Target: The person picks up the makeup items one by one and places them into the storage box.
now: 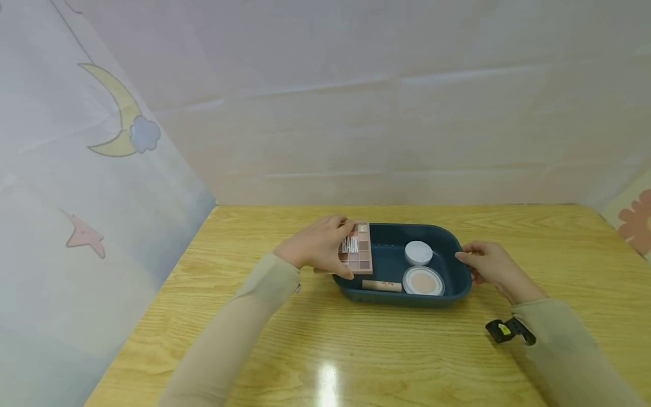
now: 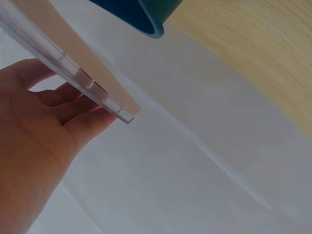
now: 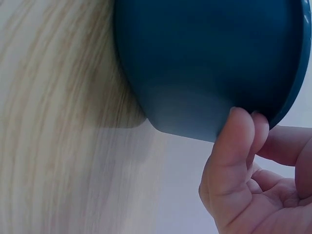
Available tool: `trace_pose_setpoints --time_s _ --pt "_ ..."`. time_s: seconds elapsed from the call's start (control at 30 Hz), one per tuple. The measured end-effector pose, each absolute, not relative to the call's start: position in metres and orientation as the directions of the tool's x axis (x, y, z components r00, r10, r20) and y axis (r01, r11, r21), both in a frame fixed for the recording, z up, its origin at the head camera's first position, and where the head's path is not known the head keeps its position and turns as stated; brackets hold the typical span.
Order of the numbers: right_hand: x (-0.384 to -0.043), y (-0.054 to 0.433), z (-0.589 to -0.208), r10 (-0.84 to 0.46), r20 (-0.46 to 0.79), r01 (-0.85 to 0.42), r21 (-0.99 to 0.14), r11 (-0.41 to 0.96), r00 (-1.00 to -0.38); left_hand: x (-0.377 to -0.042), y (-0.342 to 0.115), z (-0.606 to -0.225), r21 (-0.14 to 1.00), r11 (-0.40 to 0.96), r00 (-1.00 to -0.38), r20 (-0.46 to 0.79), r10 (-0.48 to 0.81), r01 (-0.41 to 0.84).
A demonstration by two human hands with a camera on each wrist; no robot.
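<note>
My left hand [image 1: 317, 243] grips an eyeshadow palette [image 1: 364, 255] with a clear lid lettered "BACK", held at the left end of a dark blue oblong basin [image 1: 389, 254]. From the left wrist view, the palette [image 2: 92, 73] is seen edge-on, with the basin's rim [image 2: 157, 30] apart from its near end. At the basin's right end, my right hand [image 1: 493, 268] pinches the rim between thumb and fingers; the right wrist view shows this grip on the basin wall [image 3: 204, 63]. Inside lie a white round case [image 1: 419, 252], a round compact [image 1: 424, 281] with a beige centre and a beige tube [image 1: 381, 286].
The basin stands on a wood-grain table [image 1: 305, 345], toward its back edge. Behind it hangs a pale cloth [image 1: 386, 130], and another printed with a moon [image 1: 119, 104] is at the left. A black strap device [image 1: 510, 330] is on the right wrist.
</note>
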State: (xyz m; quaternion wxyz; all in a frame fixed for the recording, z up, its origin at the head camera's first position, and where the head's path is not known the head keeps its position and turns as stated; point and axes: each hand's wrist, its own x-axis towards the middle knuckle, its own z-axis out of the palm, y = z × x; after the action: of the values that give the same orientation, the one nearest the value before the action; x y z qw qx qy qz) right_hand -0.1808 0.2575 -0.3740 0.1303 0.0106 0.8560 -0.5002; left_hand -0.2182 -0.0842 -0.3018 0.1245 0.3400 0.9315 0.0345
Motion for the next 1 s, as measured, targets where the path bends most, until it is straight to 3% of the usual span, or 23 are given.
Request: trace_pose_setpoints --time_s 0.43,1.0 --pt "-0.181 0.256 -0.373 -0.122 -0.225 0.136 -0.856 0.498 -0.967 -0.226 -0.062 -0.299 0.096 0.757 -0.719 -0.256 0.646 0.646" --pt "-0.180 0.257 -0.375 -0.116 -0.218 0.134 -0.859 0.495 -0.969 -0.242 -0.037 -0.303 0.112 0.737 -0.681 -0.311 0.663 0.666"
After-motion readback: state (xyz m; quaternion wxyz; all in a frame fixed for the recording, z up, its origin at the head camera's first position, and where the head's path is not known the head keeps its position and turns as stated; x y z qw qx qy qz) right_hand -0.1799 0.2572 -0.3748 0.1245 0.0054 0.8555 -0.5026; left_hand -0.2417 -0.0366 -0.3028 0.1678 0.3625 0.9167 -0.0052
